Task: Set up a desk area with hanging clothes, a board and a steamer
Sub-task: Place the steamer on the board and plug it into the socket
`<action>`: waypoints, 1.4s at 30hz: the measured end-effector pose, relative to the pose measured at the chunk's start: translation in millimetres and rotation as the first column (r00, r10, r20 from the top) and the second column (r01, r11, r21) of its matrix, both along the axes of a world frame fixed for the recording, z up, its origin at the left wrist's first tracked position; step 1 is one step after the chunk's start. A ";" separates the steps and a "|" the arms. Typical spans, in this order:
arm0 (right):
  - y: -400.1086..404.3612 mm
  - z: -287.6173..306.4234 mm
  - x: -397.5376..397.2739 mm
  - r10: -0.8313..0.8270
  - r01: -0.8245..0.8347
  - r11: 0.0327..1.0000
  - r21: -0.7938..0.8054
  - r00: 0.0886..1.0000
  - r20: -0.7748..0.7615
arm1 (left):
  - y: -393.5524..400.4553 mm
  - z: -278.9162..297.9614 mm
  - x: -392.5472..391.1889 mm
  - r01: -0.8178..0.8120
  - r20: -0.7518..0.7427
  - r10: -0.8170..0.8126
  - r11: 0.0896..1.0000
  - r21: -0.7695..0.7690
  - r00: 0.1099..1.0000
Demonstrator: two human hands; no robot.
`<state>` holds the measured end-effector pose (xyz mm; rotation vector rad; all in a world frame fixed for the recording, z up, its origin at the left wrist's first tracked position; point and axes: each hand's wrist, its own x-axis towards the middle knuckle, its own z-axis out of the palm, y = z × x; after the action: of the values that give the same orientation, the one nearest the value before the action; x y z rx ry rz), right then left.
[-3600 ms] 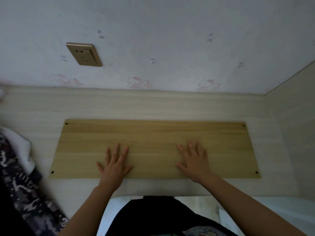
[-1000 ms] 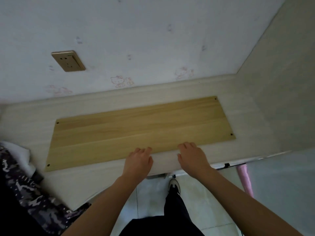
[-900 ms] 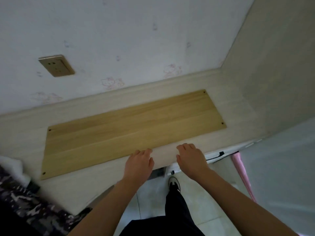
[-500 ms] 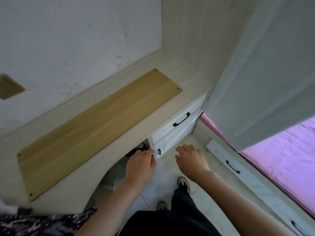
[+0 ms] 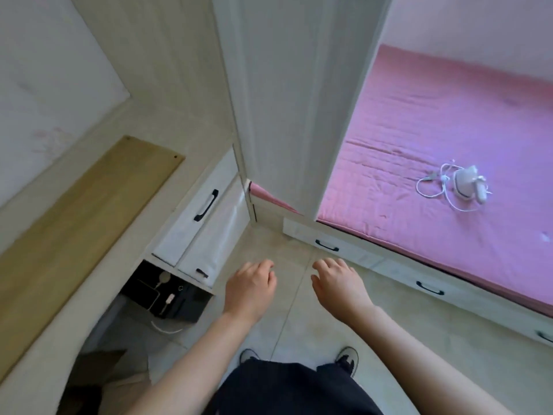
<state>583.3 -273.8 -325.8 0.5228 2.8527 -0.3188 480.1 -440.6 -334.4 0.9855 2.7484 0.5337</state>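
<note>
The left hand (image 5: 250, 290) and the right hand (image 5: 336, 287) hang in the air in front of the body, over the tiled floor (image 5: 299, 330), with fingers loosely curled and nothing in them. Both are free, probably because the next thing has to be picked up with them.

The wooden board (image 5: 74, 226) lies flat on the pale desk top (image 5: 39, 354) at the left, its long side along the wall, so this part of the task looks done.

The white steamer (image 5: 466, 187) lies on the pink mattress (image 5: 434, 121) at the right, well apart from the hands, with its white cable (image 5: 431, 190) in loose loops beside it. It looks only put down there, not set up. In my judgement, fetching it to the desk is the step in hand.

Hanging clothes are not in view. White drawers with black handles (image 5: 206, 205) stand under the desk.
</note>
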 end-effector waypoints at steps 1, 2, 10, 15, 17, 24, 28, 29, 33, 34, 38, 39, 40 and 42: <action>14.9 0.4 15.2 -0.023 0.023 1.000 0.002 1.000 0.011 | 17.4 -2.0 11.0 0.029 0.009 -0.029 1.000 -0.008 1.000; 30.6 0.2 30.2 -0.045 0.045 0.999 0.005 0.999 0.015 | 35.4 -4.1 22.7 0.051 0.015 -0.051 0.999 -0.015 0.999; 156.7 -6.1 143.3 -0.243 0.242 0.970 0.028 0.969 0.039 | 180.9 -24.6 115.6 0.171 0.060 -0.169 0.985 -0.026 0.984; 216.9 -7.6 200.7 -0.369 0.370 0.929 -0.017 0.927 0.065 | 247.6 -35.1 160.8 0.251 0.104 -0.245 0.967 -0.044 0.964; 239.5 -9.1 219.2 -0.412 0.415 0.909 -0.032 0.908 0.071 | 273.2 -34.5 171.1 0.289 0.102 -0.283 0.956 -0.050 0.954; 314.6 -15.8 255.0 -0.538 0.540 0.839 -0.060 0.841 0.054 | 364.8 -27.5 179.0 0.393 0.044 -0.390 0.914 -0.100 0.920; 373.5 -11.7 253.3 -0.587 0.587 0.808 -0.053 0.809 0.023 | 426.0 -24.9 168.7 0.441 0.000 -0.445 0.889 -0.126 0.896; 390.1 -9.9 250.2 -0.588 0.588 0.808 -0.037 0.809 0.012 | 442.5 -24.8 164.2 0.452 -0.009 -0.456 0.883 -0.128 0.890; 454.4 -4.4 234.8 -0.571 0.571 0.821 0.001 0.820 -0.030 | 511.4 -24.4 146.5 0.487 -0.037 -0.494 0.865 -0.122 0.869; 469.7 -4.1 230.1 -0.565 0.565 0.825 0.004 0.824 -0.033 | 528.6 -23.8 142.7 0.500 -0.040 -0.507 0.858 -0.118 0.861; 527.1 -7.3 209.6 -0.559 0.559 0.829 0.019 0.829 0.006 | 590.2 -23.4 129.0 0.531 -0.039 -0.536 0.843 -0.091 0.844; 540.2 -9.1 204.6 -0.562 0.562 0.827 0.024 0.827 0.008 | 603.3 -24.0 125.4 0.539 -0.044 -0.543 0.839 -0.075 0.838; 552.7 -10.8 199.9 -0.567 0.567 0.824 0.028 0.824 0.005 | 615.9 -25.0 121.8 0.549 -0.049 -0.552 0.833 -0.063 0.832; 577.4 -15.3 190.8 -0.575 0.575 0.818 0.031 0.818 -0.005 | 641.0 -28.6 114.1 0.564 -0.051 -0.567 0.824 -0.057 0.822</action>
<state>774.0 303.6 -341.1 1.3958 2.6243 -0.3657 594.2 200.3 -363.0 1.7415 2.3151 0.3414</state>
